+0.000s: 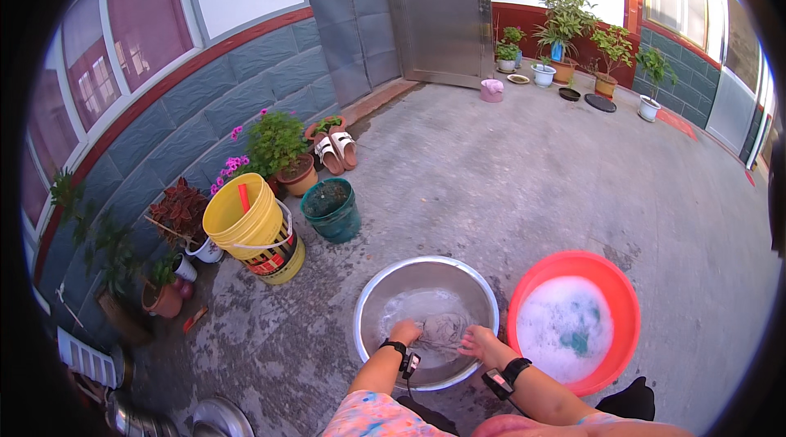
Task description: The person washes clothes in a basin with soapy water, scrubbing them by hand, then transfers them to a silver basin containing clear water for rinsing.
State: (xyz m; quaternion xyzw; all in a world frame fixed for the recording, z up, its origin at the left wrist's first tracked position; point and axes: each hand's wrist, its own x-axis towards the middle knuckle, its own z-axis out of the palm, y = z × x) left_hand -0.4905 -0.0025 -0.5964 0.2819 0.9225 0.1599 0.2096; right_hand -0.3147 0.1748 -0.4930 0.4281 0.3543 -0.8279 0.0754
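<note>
A wide stainless steel basin point(366, 296) with cloudy water in it stands on the ground before me. A wet grey cloth point(444, 326) lies in that water. My left hand point(406, 332) is closed at the cloth's left edge and appears to grip it. At the right side of the cloth is my right hand point(482, 344), its fingers partly spread; whether they pinch the cloth's edge is unclear. Close by on the right, a red plastic tub point(625, 339) holds white suds, with something green point(576, 340) showing through the foam.
A yellow bucket point(245, 225) and a green bucket point(334, 216) stand to the left. White sandals point(336, 150) and potted plants point(279, 148) line the wall. Metal lids point(221, 418) lie at lower left. More pots point(543, 76) and a pink bucket point(492, 91) stand near the door point(445, 32).
</note>
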